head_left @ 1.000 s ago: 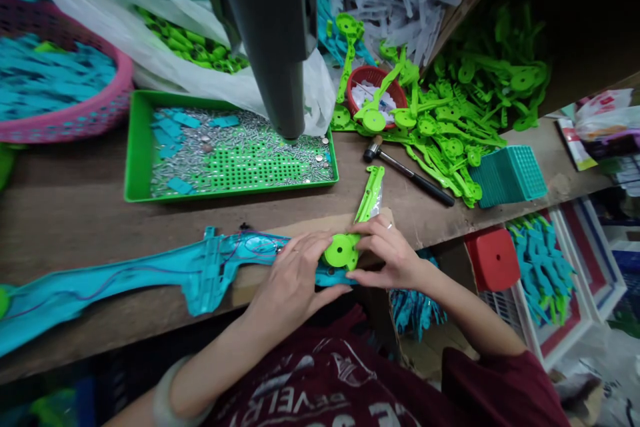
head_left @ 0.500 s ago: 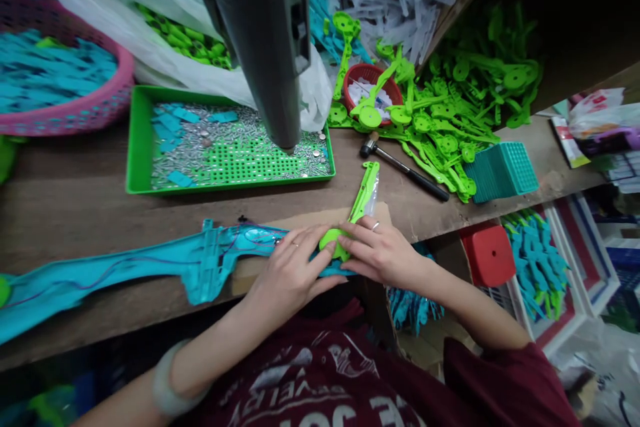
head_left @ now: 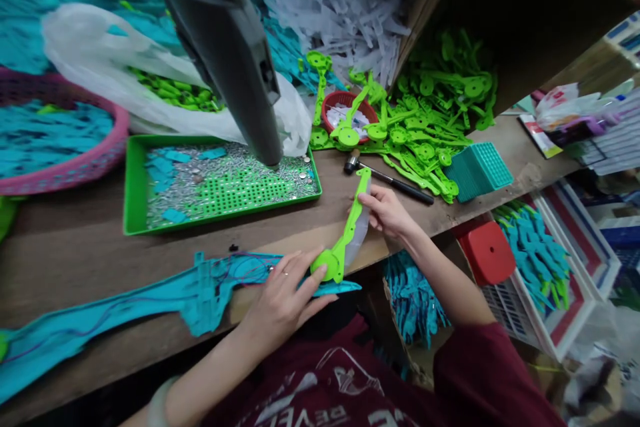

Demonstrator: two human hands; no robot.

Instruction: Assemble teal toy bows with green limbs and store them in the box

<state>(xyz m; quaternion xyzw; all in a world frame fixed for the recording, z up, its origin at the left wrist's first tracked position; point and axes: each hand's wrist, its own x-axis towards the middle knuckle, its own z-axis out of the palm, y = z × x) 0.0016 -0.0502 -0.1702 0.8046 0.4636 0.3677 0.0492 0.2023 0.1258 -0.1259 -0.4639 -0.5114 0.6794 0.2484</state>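
A long blue plastic shell (head_left: 115, 300) with thin wires inside lies along the bench's front edge. A bright green arm (head_left: 351, 227) with a round end and a translucent strip along its side stands out from the shell's right end. My left hand (head_left: 287, 293) presses the round green end against the shell, fingers wrapped round both. Near the arm's far end, my right hand (head_left: 385, 210) pinches the green arm and its translucent strip between thumb and fingers.
Behind the shell sits a green tray (head_left: 223, 203) of screws. A grey power tool (head_left: 240, 67) hangs above it. A hammer (head_left: 393, 180), green parts (head_left: 425, 137) and a teal basket stack (head_left: 480, 170) are at the right. A pink basket (head_left: 117, 140) stands left.
My right hand has moved from the round end to the arm's far end. The translucent strip now shows more along the arm. The camera view has shifted.
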